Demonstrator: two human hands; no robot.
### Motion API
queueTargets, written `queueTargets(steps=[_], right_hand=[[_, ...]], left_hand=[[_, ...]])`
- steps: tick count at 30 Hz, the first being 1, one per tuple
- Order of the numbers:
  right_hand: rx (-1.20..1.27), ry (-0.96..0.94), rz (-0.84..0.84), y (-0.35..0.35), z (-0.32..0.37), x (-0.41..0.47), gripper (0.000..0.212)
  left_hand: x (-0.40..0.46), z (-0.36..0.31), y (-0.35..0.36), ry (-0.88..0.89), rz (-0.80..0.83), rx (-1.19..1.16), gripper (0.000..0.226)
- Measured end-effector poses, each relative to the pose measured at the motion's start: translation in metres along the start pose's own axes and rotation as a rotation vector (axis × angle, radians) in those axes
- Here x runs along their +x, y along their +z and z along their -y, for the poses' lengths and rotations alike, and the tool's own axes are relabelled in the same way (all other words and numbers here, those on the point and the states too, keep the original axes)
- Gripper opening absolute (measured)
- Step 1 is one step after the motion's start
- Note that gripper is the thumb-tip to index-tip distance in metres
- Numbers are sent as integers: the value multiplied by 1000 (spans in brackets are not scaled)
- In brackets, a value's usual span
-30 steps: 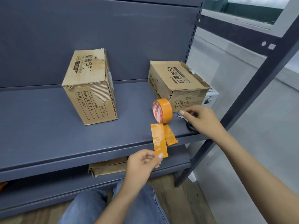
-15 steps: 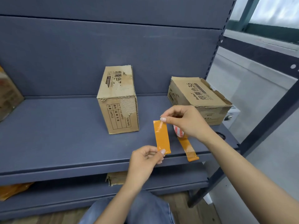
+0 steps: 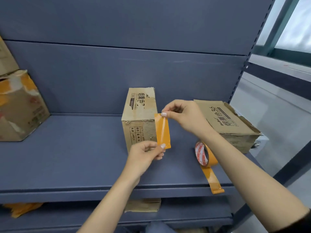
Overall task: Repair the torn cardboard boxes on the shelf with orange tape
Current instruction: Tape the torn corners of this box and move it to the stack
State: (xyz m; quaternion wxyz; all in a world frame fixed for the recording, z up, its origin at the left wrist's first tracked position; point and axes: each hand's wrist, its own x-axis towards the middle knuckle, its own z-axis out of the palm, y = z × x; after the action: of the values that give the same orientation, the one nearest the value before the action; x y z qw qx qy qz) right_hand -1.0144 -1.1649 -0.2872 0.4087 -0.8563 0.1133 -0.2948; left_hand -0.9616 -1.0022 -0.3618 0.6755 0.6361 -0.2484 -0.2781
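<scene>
On the far left of the blue shelf (image 3: 67,162) sits a battered box (image 3: 20,111) already patched with orange tape. Toward the middle stands the torn box (image 3: 138,118), its front top corner peeled down to bare corrugation. Just in front of it, the left hand (image 3: 144,154) pinches the bottom of a cut tape strip (image 3: 162,131) between thumb and forefinger; the right hand (image 3: 183,117) pinches the top the same way. The strip looks best kept taut, centred over the tear, then pressed down from one end. Further right the tape roll (image 3: 204,154) stands on edge, its loose tail hanging over the shelf lip, near a second box (image 3: 227,121).
</scene>
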Motion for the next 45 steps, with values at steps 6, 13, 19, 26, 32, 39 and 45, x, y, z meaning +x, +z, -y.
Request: queueTargets(steps=[6, 13, 19, 26, 32, 39, 45], right_hand=[[-93, 12, -22, 11, 7, 32, 6], [-179, 27, 19, 22, -4, 45, 8], [-213, 28, 22, 28, -11, 47, 7], [-252, 16, 14, 30, -18, 44, 6], [-415, -92, 36, 33, -20, 41, 7], [-483, -442, 71, 26, -14, 31, 21], [-554, -498, 166, 26, -31, 24, 33]], left_hand=[[14, -20, -8, -48, -41, -95, 12], [18, -22, -14, -116, -52, -134, 13], [22, -18, -15, -131, -64, -99, 12], [24, -17, -15, -112, -92, -55, 12], [28, -12, -12, -85, -143, 7, 8], [33, -5, -11, -53, -162, 82, 10], [38, 1, -12, -49, -165, 89, 8]])
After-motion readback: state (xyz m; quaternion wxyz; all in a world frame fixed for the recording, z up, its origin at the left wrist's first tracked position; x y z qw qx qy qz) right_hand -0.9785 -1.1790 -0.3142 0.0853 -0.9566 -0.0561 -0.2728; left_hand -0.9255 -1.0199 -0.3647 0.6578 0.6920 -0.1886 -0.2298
